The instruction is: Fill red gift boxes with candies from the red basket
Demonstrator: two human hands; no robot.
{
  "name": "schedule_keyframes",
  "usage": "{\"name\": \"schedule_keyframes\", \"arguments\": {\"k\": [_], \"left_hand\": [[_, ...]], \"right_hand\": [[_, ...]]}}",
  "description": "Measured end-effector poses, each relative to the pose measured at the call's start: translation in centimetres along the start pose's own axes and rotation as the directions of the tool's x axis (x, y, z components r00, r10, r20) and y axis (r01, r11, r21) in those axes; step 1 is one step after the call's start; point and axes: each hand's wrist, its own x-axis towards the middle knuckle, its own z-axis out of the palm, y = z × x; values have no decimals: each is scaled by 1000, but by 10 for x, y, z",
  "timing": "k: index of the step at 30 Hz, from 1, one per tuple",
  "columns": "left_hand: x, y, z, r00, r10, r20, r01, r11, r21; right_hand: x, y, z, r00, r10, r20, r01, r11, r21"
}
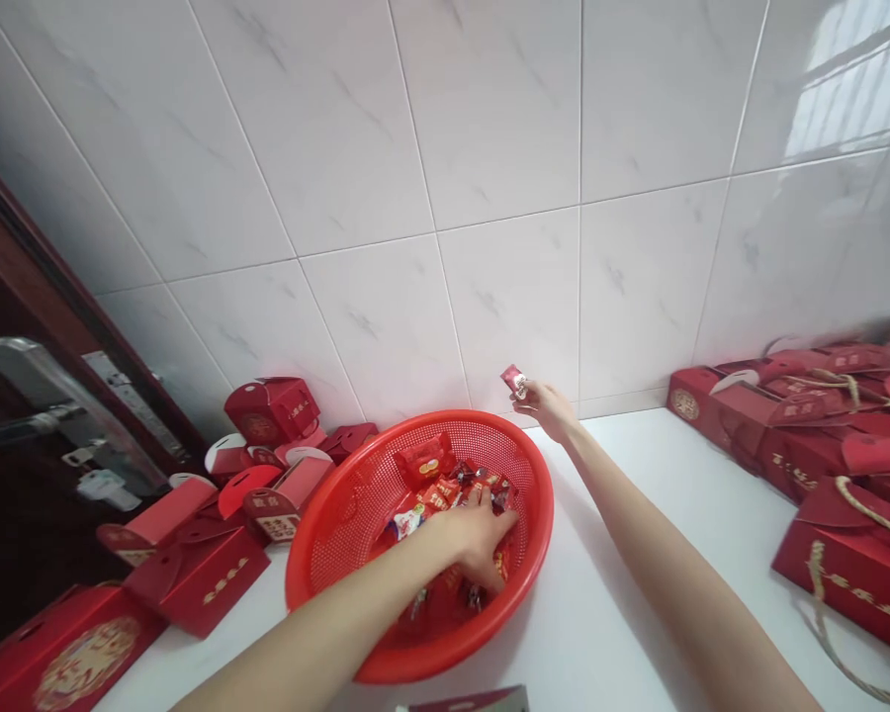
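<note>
A round red plastic basket (422, 668) with mesh walls stands in front of me on the white surface. Wrapped candies (439, 492) in mostly red wrappers lie in its bottom. My left hand (476, 539) reaches down among them, fingers spread; its palm side and whatever lies under it are hidden. To the right of the basket's far rim, my right hand (545, 400) is raised, pinching a small pink-and-white wrapped candy (514, 382) between the fingertips, in front of the tiled wall.
Red gift boxes (215, 574) crowd the left side, near a dark door with a metal handle (51, 396). More red boxes (845, 455), some with rope handles, fill the right. Part of another box (482, 700) shows at the bottom edge. The tiled wall (511, 287) stands behind.
</note>
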Motion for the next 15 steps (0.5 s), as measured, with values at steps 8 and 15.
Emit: {"name": "schedule_keyframes", "arguments": {"k": [8, 15], "left_hand": [[23, 24, -32, 989, 145, -36, -142, 987, 79], [-5, -16, -26, 948, 294, -117, -303, 951, -60]], "right_hand": [[-63, -66, 5, 973, -41, 226, 18, 995, 101], [-101, -70, -7, 927, -74, 369, 123, 986, -111]]}}
